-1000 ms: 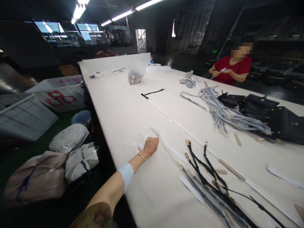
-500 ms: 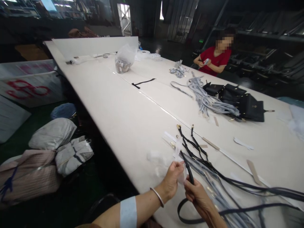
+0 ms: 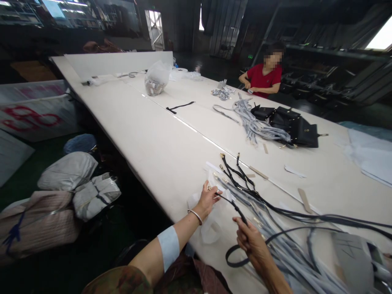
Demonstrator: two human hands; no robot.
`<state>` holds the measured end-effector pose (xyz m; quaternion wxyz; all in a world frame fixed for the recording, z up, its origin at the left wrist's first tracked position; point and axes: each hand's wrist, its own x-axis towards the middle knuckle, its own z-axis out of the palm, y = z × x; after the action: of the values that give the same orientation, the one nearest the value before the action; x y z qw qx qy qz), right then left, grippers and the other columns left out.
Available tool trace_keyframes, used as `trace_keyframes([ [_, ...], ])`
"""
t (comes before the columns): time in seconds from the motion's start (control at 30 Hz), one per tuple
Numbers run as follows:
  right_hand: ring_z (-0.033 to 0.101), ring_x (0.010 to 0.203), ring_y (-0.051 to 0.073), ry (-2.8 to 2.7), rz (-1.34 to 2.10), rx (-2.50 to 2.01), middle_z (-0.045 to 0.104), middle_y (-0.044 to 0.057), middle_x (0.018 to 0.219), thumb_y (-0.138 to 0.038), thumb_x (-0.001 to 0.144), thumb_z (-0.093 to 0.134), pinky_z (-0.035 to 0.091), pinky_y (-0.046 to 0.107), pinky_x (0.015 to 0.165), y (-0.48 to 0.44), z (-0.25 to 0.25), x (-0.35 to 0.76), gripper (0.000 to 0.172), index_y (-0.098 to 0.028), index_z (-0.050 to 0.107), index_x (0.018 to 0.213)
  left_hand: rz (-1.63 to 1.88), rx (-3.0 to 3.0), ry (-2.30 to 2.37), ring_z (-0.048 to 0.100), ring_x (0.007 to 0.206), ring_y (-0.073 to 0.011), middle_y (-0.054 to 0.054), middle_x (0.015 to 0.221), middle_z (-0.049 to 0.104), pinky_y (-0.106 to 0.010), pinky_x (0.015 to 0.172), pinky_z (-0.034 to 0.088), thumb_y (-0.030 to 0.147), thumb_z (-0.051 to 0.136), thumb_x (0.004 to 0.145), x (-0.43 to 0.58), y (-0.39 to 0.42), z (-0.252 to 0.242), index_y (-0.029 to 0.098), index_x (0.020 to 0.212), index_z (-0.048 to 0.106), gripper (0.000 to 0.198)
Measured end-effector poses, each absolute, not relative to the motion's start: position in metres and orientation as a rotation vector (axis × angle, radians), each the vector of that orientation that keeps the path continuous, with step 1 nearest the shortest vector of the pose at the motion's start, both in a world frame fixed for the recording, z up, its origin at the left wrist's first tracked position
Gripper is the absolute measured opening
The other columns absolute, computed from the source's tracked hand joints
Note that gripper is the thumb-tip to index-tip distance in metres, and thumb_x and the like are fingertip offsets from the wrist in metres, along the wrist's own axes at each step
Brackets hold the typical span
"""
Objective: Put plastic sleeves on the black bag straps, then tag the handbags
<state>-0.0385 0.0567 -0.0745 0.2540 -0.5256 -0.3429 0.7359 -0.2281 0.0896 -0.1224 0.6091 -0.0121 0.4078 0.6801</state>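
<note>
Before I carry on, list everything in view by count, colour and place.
Table: one, white, centre
Held strap: one, black, foreground centre
Loose straps: several, black, foreground right
Wrapped straps: many, grey, foreground right
Bags: several, black, table's right
Strap heap: one, grey, left of bags
Strip: one, black, mid-table
Plastic bag: one, translucent, far end
Cardboard strips: several, brown, table's right half
Sheets: count unclear, white, right
Unclear object: one, grey, lower right
Floor bundles: several, white, pink, blue, left
Bins: at least two, white, left
Co-worker: one, red top, across table
Forearm band: one, pale blue, left arm
Left hand: one, bare, at held strap's end
Right hand: one, bare, gripping held strap
</note>
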Motion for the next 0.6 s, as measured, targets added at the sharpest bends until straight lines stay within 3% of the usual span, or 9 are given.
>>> trace_keyframes([
  [0.1, 0.02, 0.039, 0.002, -0.661, 1.93, -1.222, 0.032, -0.013, 0.05, -0.052, 0.067, 0.086, 0.02, 0.016, 0.037, 0.065, -0.061, -0.024, 0.058, -0.018, 0.064, 0.109, 1.384, 0.625, 1.364, 0.066, 0.109, -0.022, -0.021, 0.139, 0.05, -0.036, 0.09, 0.053, 0.039, 0.05, 0.098, -0.236, 0.066, -0.146, 0.024, 0.154, 0.007, 0.072],
  [0.17, 0.029, 0.041, 0.004, -0.569, 1.997, -1.161, 0.039, -0.011, 0.051, -0.055, 0.071, 0.082, 0.032, 0.018, 0.04, 0.065, -0.058, -0.013, 0.06, -0.019, 0.065, 0.116, 1.163, 1.008, 1.502, 0.061, 0.118, -0.0263, -0.021, 0.137, 0.054, -0.042, 0.099, 0.049, 0.043, 0.049, 0.097, -0.242, 0.045, -0.16, 0.019, 0.151, 0.023, 0.064],
  [0.23, 0.04, 0.045, 0.006, -0.577, 2.109, -1.188, 0.046, -0.007, 0.053, -0.058, 0.071, 0.081, 0.042, 0.021, 0.046, 0.061, -0.061, -0.003, 0.06, -0.017, 0.068, 0.114, 1.025, 1.209, 1.505, 0.055, 0.125, -0.0319, -0.017, 0.132, 0.06, -0.048, 0.109, 0.039, 0.043, 0.069, 0.084, -0.244, 0.025, -0.168, 0.019, 0.139, 0.046, 0.064],
  [0.33, 0.055, 0.057, 0.01, -0.599, 2.191, -1.272, 0.061, 0.0, 0.065, -0.044, 0.061, 0.092, 0.05, 0.024, 0.057, 0.051, -0.071, 0.004, 0.047, -0.013, 0.072, 0.092, 0.899, 1.409, 1.496, 0.04, 0.137, -0.0373, -0.013, 0.137, 0.058, -0.052, 0.121, 0.014, 0.024, 0.088, 0.06, -0.239, 0.005, -0.171, 0.02, 0.119, 0.062, 0.064],
  [0.4, 0.054, 0.057, 0.007, -0.588, 2.155, -1.294, 0.065, 0.001, 0.075, -0.035, 0.053, 0.096, 0.049, 0.021, 0.055, 0.047, -0.078, 0.003, 0.048, -0.014, 0.071, 0.089, 0.824, 1.533, 1.54, 0.037, 0.139, -0.0348, -0.012, 0.135, 0.058, -0.052, 0.122, 0.007, 0.011, 0.079, 0.066, -0.233, 0.001, -0.169, 0.018, 0.104, 0.065, 0.041],
  [0.47, 0.038, 0.045, 0.0, -0.621, 2.076, -1.343, 0.062, -0.002, 0.073, -0.037, 0.049, 0.097, 0.036, 0.015, 0.043, 0.045, -0.086, 0.001, 0.058, -0.015, 0.07, 0.095, 0.795, 1.586, 1.593, 0.045, 0.132, -0.0318, -0.012, 0.121, 0.064, -0.053, 0.12, 0.013, 0.006, 0.065, 0.076, -0.226, 0.003, -0.165, 0.017, 0.091, 0.065, 0.019],
  [0.53, 0.023, 0.039, -0.003, -0.67, 1.992, -1.424, 0.057, -0.006, 0.065, -0.045, 0.047, 0.096, 0.021, 0.013, 0.035, 0.044, -0.094, -0.001, 0.065, -0.015, 0.068, 0.098, 0.827, 1.553, 1.622, 0.055, 0.118, -0.0308, -0.011, 0.102, 0.067, -0.052, 0.115, 0.024, 0.009, 0.058, 0.082, -0.22, 0.006, -0.157, 0.019, 0.085, 0.064, 0.011],
  [0.6, 0.021, 0.037, -0.003, -0.698, 1.927, -1.515, 0.059, -0.004, 0.065, -0.051, 0.048, 0.094, 0.016, 0.012, 0.033, 0.044, -0.101, -0.004, 0.067, -0.014, 0.065, 0.096, 0.866, 1.529, 1.629, 0.06, 0.103, -0.0293, -0.01, 0.091, 0.066, -0.048, 0.107, 0.035, 0.016, 0.055, 0.087, -0.213, 0.006, -0.146, 0.021, 0.086, 0.065, 0.011],
])
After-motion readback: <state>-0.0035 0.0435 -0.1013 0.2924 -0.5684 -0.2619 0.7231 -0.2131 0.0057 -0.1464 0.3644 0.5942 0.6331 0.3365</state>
